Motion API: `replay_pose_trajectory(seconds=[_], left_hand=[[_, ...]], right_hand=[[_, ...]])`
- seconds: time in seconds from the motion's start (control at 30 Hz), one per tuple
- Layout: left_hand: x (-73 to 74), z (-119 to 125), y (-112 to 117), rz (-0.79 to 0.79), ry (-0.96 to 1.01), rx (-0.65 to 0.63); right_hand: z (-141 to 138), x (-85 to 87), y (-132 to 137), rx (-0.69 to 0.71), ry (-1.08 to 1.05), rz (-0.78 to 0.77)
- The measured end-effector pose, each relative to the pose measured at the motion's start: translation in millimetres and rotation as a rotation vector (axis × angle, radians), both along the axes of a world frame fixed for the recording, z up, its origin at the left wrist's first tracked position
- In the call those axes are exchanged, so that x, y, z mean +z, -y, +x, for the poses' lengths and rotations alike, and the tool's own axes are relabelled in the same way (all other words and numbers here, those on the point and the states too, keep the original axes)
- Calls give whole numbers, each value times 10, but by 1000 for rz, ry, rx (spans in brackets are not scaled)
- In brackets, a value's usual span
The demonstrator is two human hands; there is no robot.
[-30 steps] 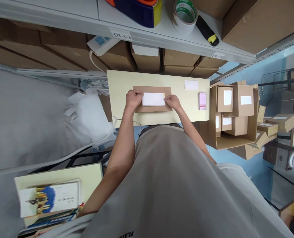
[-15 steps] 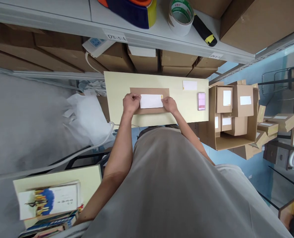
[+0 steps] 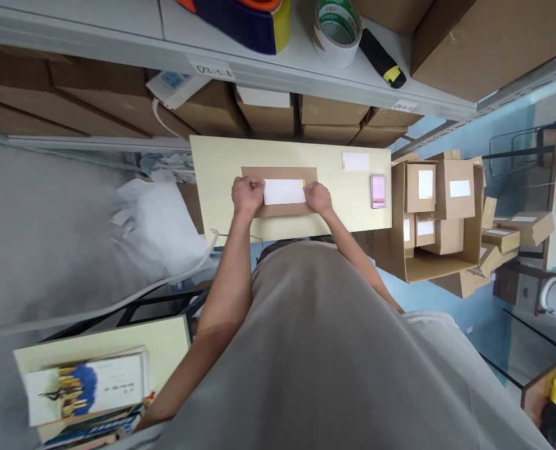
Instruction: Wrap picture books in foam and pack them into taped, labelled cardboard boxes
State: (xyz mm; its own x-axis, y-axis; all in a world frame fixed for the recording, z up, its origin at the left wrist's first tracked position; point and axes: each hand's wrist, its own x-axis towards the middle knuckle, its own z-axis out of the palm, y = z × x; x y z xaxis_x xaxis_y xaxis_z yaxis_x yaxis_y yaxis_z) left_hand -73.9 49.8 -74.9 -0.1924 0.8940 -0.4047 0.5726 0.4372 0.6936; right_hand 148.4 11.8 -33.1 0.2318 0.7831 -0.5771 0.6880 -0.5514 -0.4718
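Pinching a white rectangular paper label [image 3: 283, 192] with closed fingertips — by left hand [image 3: 248, 195] at nine o'clock, by right hand [image 3: 318, 197] at three — over brown rectangular cardboard [image 3: 280, 173].

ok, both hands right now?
Left hand: closed, holding the left end of the white label.
Right hand: closed, holding its right end.

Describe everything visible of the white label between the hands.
The white label is a long rectangle, apparently paper, with a small yellow mark at its upper right corner. It looks flat, lying lengthwise left to right over brown cardboard. The left hand and right hand pinch its ends. Whether it is stuck is unclear.
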Motion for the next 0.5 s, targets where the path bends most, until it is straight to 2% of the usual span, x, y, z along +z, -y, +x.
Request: replay_pose_trajectory(seconds=[0.5], left_hand=[[-163,-26,-83,-39,2,-12]], right_hand=[[-37,-140,-46,8,56,-15]])
